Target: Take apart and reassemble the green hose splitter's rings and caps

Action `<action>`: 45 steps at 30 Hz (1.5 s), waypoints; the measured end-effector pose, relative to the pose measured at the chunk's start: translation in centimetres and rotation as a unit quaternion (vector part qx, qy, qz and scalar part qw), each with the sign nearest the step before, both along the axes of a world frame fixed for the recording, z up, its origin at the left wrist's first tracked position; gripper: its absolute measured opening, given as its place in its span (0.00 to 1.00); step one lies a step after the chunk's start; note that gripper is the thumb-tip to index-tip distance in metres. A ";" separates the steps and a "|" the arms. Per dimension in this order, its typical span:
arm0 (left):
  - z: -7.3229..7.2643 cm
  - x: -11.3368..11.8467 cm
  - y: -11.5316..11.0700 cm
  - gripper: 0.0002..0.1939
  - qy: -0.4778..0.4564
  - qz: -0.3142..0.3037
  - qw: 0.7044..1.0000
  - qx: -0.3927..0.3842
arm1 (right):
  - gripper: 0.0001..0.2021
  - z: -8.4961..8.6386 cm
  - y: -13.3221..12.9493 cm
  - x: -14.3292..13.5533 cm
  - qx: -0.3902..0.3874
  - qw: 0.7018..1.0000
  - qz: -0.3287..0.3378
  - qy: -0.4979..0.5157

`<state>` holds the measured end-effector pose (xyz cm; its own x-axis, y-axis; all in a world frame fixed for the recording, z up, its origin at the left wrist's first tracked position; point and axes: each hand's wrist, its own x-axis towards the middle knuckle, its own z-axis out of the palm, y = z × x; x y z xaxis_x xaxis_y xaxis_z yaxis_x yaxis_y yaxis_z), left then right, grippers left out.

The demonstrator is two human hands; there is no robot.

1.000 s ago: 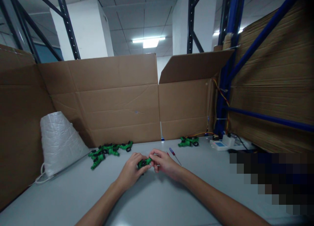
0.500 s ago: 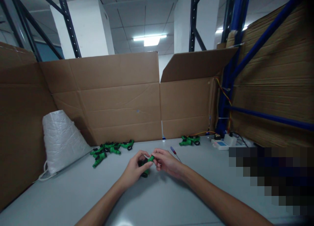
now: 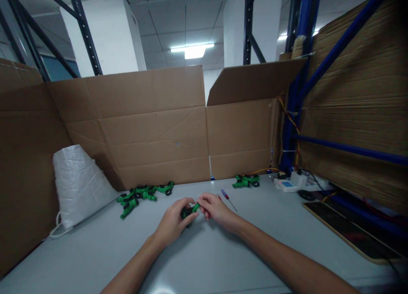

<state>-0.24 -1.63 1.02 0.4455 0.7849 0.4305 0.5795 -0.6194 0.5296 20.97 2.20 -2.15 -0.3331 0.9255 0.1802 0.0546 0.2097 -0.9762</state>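
A green toy vehicle (image 3: 195, 207) with black parts is held just above the table, tilted, its green narrow end toward the right. Around its body my left hand (image 3: 174, 221) is closed, thumb in front and fingers behind, hiding much of it. At the narrow end, the fingertips of my right hand (image 3: 217, 210) are pinched together, touching or almost touching the toy. Whatever lies between those fingertips is too small to make out. Just beyond my right hand lies a screwdriver (image 3: 225, 195) with a purple-and-red handle, and a small red piece shows beside it.
Several green toy vehicles (image 3: 145, 193) are heaped at the back left, and more green toys (image 3: 245, 181) lie at the back right. A white padded bag (image 3: 79, 185) leans at left. Cardboard walls (image 3: 153, 132) enclose the table. Rightward are a power strip (image 3: 288, 185) and a dark flat panel (image 3: 347, 230).
The toy has turned slightly in my left hand, and its lower black wheel is now less visible. My right fingertips stay at its narrow end. The view has shifted a little.
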 end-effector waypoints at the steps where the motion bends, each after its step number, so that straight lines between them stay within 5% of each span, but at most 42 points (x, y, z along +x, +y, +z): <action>1: -0.1 -0.1 0.2 0.18 0.007 0.007 1.000 0.006 | 0.13 0.1 -0.1 0.2 0.049 0.997 -0.028 -0.049; 6: -0.8 -0.6 1.3 0.16 -0.027 0.064 0.997 0.018 | 0.07 0.6 -1.1 1.1 0.262 0.919 -0.072 -0.285; 11: -0.8 -0.7 2.1 0.19 -0.142 0.093 0.985 -0.018 | 0.05 0.4 -1.2 1.2 0.239 0.898 -0.048 -0.367; 17: -0.3 -0.9 2.9 0.24 -0.256 0.105 0.958 -0.079 | 0.06 1.3 -0.4 3.0 0.248 0.867 -0.102 -0.420; 23: -0.6 -0.3 3.0 0.27 -0.415 0.073 0.877 -0.231 | 0.07 2.2 0.5 5.1 0.247 0.815 -0.138 -0.507; 28: -0.2 -0.2 2.8 0.30 -0.436 0.073 0.838 -0.319 | 0.05 2.1 0.3 5.5 0.256 0.809 -0.109 -0.518; 35: 0.6 -0.2 2.1 0.34 -0.414 0.098 0.845 -0.324 | 0.07 1.6 0.0 4.4 0.279 0.800 -0.083 -0.524; 45: 0.0 0.2 1.6 0.33 -0.426 0.014 0.830 -0.359 | 0.09 1.7 -0.9 1.8 0.299 0.893 -0.125 -0.312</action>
